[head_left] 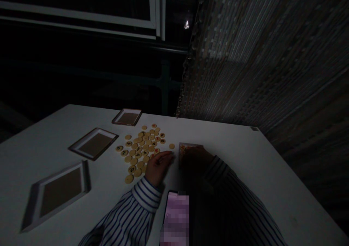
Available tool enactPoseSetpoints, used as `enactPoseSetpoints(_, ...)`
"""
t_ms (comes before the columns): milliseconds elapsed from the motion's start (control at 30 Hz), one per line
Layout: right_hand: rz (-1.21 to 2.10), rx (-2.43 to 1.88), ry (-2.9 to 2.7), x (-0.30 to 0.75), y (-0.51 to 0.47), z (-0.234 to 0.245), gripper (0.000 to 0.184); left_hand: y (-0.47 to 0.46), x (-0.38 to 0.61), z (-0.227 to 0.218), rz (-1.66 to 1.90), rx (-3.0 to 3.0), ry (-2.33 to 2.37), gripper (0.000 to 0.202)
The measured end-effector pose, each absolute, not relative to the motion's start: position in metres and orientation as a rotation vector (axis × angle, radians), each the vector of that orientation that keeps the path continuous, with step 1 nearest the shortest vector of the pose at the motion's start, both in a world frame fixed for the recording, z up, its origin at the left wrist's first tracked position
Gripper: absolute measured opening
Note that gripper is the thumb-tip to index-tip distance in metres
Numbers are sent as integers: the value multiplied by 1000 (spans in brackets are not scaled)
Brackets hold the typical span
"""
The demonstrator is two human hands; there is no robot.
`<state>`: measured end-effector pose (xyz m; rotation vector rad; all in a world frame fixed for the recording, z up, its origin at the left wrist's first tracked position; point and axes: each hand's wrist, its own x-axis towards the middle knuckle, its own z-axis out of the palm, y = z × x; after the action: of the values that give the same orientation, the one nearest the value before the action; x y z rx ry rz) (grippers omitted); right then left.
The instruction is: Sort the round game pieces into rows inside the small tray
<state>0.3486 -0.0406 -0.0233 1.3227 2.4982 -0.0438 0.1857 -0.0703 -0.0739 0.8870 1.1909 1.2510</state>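
Round wooden xiangqi pieces [145, 147], some with black or red characters and others blank side up, lie scattered on the white table. At their right edge is my left hand [159, 166], its fingers partly stretched out with nothing visible between them. One blank piece [171, 146] lies just beyond its fingertips. To the right, a small box [180, 148] shows red-marked pieces inside. My right hand [196, 154] rests over this box in deep shadow. Its fingers are hidden, so whether it grips the box or a piece cannot be seen.
Three shallow framed trays stand along the left: a near one [84, 177], a middle one [116, 138] and a far one [140, 115]. A phone [176, 217] lies before me. Beyond the white table [245, 158] hangs a bead-and-string curtain [234, 71]. The room is dim.
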Motion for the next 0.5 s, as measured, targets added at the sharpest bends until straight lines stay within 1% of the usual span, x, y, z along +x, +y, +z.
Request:
enactPoseSetpoints(167, -121, 1371, 2552, 360, -39, -12, 33, -69, 183, -73, 1267, 896, 1212, 34)
enactPoseSetpoints(333, -21, 1456, 2616, 376, -35, -4, 27, -68, 181, -75, 1289, 921, 1215, 36)
enactPoseSetpoints(500, -7, 1491, 2639, 378, -37, 4, 22, -67, 180, -79, 1303, 954, 1223, 34)
